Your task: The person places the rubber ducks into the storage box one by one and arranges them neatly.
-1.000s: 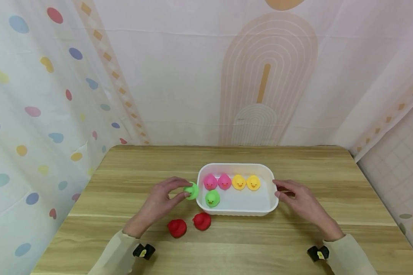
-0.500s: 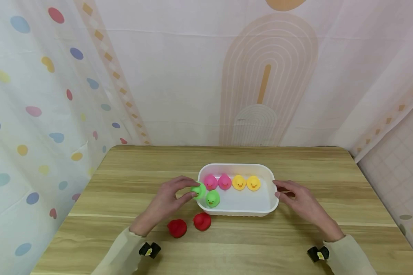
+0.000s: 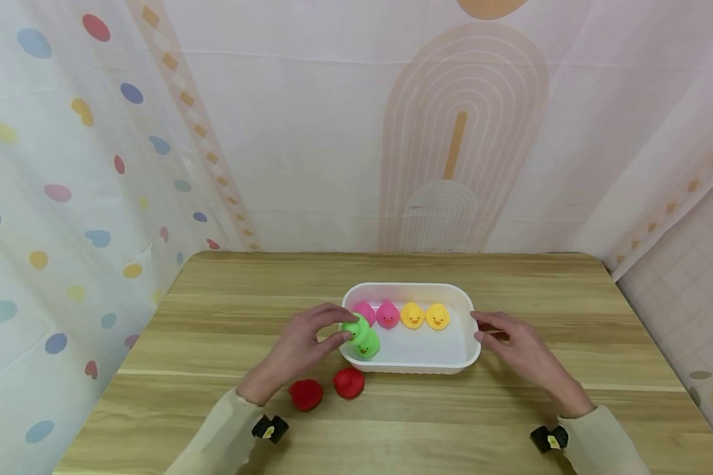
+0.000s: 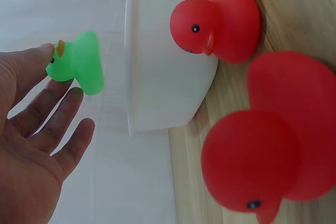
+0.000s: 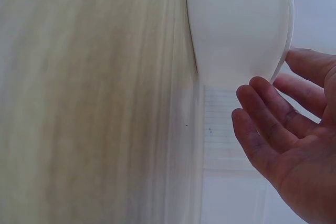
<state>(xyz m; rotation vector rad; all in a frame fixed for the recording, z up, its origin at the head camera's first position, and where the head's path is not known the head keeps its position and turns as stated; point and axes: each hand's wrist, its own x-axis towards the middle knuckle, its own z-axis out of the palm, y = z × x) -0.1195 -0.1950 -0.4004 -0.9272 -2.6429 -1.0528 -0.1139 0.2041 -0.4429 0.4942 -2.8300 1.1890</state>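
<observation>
My left hand (image 3: 306, 340) pinches a green rubber duck (image 3: 354, 328) by thumb and fingertips, over the left end of a white plastic tub (image 3: 445, 363). In the left wrist view the held green duck (image 4: 86, 64) is above the tub's rim, its other fingers spread below. Under it, in the head view, a second green duck (image 3: 368, 346) sits in the tub, partly covered. My right hand (image 3: 519, 343) touches the tub's right end with thumb and fingertips, apart along the rim; the right wrist view shows its fingers (image 5: 265, 114) loosely bent against the outer wall.
Inside the tub, two pink ducks (image 3: 388, 315) and two yellow ducks (image 3: 412, 315) stand in a row along the back. Two red ducks (image 3: 305, 394) lie on the wooden table (image 3: 428, 429) in front of the tub's left end. A patterned curtain (image 3: 309, 145) hangs behind.
My left hand has carried the green duck rightward, from beside the tub's left rim to over the inside, overlapping the other green duck. The right hand and tub have stayed put.
</observation>
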